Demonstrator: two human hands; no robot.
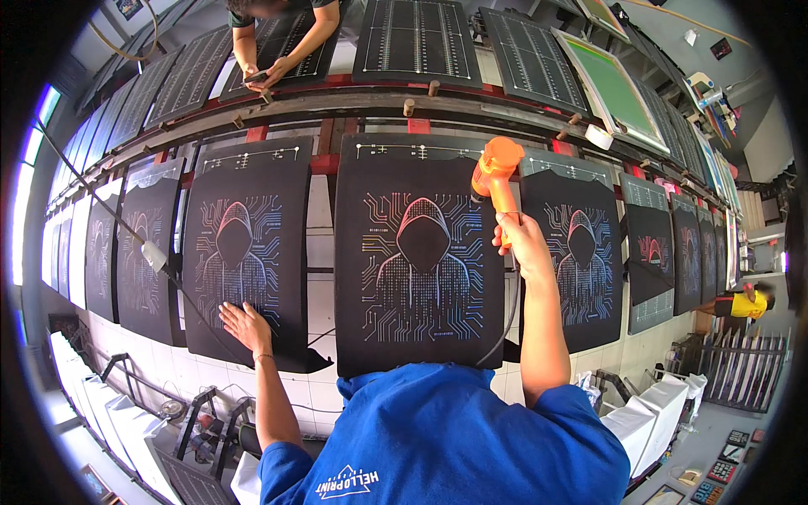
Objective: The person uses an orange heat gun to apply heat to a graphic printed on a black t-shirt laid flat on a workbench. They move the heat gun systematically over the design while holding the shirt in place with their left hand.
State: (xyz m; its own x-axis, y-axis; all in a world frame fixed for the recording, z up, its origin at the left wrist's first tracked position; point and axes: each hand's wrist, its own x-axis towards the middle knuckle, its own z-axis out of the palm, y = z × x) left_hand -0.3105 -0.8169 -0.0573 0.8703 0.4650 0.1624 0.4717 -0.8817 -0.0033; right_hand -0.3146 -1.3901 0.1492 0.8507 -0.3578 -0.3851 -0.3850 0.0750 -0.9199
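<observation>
My right hand (528, 244) is wrapped round the handle of an orange heat gun (498, 172). Its dark nozzle points down and left, close to the upper right of the print on a black T-shirt (422, 324). That shirt lies flat on a board straight ahead, printed with a hooded figure among circuit lines. From the handle a dark cord (510, 316) runs down toward my body. With fingers stretched out, my left hand (247, 330) rests at the lower part of a second black T-shirt (220, 311) with the same print. Nothing shows in that hand.
A third printed shirt (572, 303) lies right of the middle one. Across a rail (379, 103), a person (282, 42) leans over another board, a phone in hand. A hanging cable with a white connector (154, 255) crosses the left side. A green screen frame (616, 91) stands far right.
</observation>
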